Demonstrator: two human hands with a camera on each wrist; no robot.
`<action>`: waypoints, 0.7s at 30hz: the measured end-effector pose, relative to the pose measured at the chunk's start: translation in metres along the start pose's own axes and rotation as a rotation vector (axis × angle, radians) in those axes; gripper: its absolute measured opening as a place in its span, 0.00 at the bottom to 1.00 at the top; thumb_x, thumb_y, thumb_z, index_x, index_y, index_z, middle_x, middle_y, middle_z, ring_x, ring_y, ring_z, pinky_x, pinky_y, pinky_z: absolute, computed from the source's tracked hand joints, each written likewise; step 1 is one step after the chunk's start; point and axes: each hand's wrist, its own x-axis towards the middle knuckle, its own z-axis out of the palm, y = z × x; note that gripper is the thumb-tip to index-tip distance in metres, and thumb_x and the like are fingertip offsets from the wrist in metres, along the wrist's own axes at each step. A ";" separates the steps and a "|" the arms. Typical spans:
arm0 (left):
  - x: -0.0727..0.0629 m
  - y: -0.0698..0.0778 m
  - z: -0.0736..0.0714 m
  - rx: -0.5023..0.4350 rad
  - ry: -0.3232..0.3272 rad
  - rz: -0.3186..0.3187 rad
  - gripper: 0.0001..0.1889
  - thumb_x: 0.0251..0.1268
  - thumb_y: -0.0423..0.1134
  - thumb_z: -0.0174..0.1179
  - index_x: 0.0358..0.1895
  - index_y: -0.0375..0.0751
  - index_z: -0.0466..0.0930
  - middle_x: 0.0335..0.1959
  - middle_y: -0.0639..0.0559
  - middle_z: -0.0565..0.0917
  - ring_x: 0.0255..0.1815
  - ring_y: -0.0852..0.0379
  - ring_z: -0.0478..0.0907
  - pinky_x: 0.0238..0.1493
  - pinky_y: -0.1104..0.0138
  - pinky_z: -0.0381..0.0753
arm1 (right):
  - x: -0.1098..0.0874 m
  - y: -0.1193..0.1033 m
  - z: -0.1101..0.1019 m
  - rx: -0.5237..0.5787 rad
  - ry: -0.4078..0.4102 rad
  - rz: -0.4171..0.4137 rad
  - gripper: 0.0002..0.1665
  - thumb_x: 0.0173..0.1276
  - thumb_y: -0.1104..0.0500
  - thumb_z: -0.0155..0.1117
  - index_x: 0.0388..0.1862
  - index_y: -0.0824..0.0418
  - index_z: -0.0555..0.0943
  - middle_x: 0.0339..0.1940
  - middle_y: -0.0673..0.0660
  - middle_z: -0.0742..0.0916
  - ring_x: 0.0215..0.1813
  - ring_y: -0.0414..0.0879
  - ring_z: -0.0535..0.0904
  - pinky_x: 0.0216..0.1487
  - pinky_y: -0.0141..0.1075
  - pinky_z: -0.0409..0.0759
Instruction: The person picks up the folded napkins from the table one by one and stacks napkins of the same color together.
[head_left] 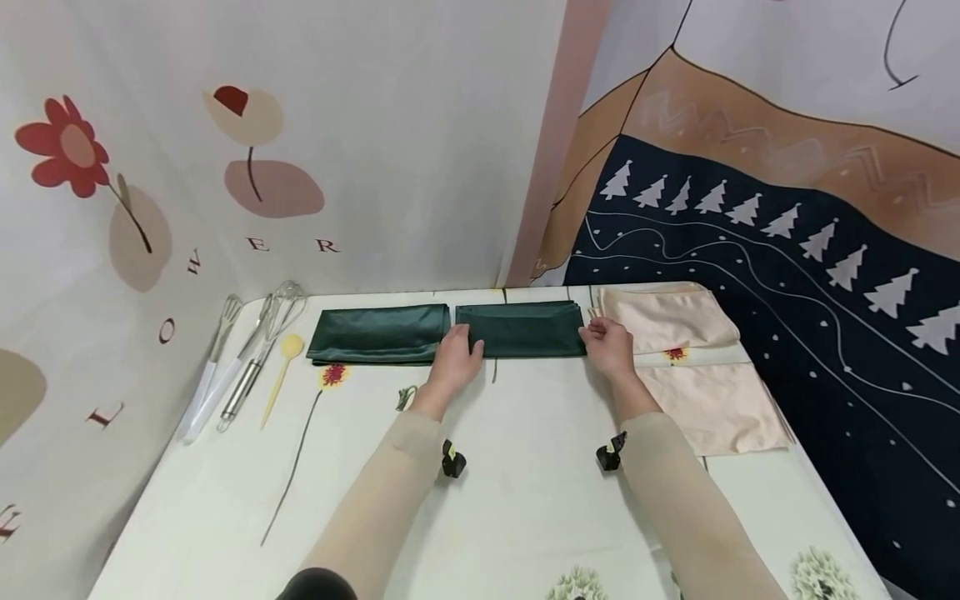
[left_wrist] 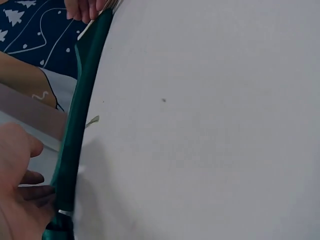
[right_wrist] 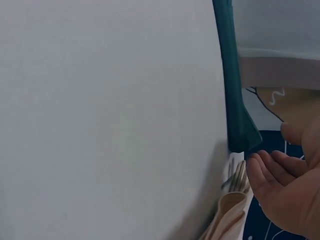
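Two folded dark green satin cloths lie side by side at the back of the table. My left hand (head_left: 456,358) touches the left end of the right-hand green cloth (head_left: 519,330), beside the gap to the left-hand green cloth (head_left: 378,333). In the left wrist view its fingers (left_wrist: 36,192) are loosely extended against the fabric edge. My right hand (head_left: 609,346) is at the right end of the same cloth. The right wrist view shows its fingers (right_wrist: 265,170) fairly straight next to the cloth's end, not wrapped round it.
Folded beige cloths (head_left: 667,317) lie to the right, one behind another beige cloth (head_left: 712,408). On the left are a metal whisk (head_left: 258,358), a yellow spoon (head_left: 285,371) and white-handled utensils (head_left: 213,367). A small green tied cord (head_left: 406,397) lies near my left wrist. Printed curtains stand behind the table.
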 end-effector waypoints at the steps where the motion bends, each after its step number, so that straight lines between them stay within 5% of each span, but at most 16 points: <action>1: 0.001 -0.001 0.001 -0.017 0.006 -0.017 0.29 0.81 0.43 0.50 0.74 0.27 0.61 0.76 0.32 0.63 0.76 0.37 0.60 0.74 0.48 0.64 | 0.001 0.001 0.001 0.004 -0.008 0.011 0.23 0.76 0.59 0.61 0.62 0.73 0.77 0.57 0.67 0.83 0.60 0.59 0.81 0.60 0.46 0.80; 8: 0.007 -0.004 0.008 -0.196 0.106 -0.140 0.29 0.80 0.42 0.51 0.75 0.29 0.61 0.77 0.34 0.60 0.78 0.36 0.56 0.75 0.47 0.61 | 0.007 0.008 0.004 0.033 -0.052 0.062 0.23 0.77 0.62 0.60 0.65 0.71 0.75 0.61 0.67 0.81 0.63 0.58 0.79 0.62 0.45 0.79; 16: 0.009 -0.002 0.009 -0.419 0.224 -0.245 0.29 0.80 0.44 0.52 0.75 0.31 0.63 0.73 0.34 0.68 0.75 0.38 0.61 0.73 0.48 0.65 | 0.014 0.014 0.008 0.052 -0.081 0.089 0.24 0.77 0.62 0.60 0.67 0.71 0.74 0.63 0.68 0.81 0.65 0.58 0.78 0.64 0.45 0.77; 21: 0.009 -0.001 0.007 -0.454 0.255 -0.274 0.28 0.80 0.44 0.52 0.74 0.29 0.65 0.71 0.33 0.71 0.73 0.39 0.66 0.71 0.50 0.69 | 0.017 0.018 0.008 0.039 -0.061 0.131 0.24 0.76 0.57 0.62 0.64 0.69 0.77 0.60 0.66 0.83 0.63 0.57 0.78 0.63 0.45 0.77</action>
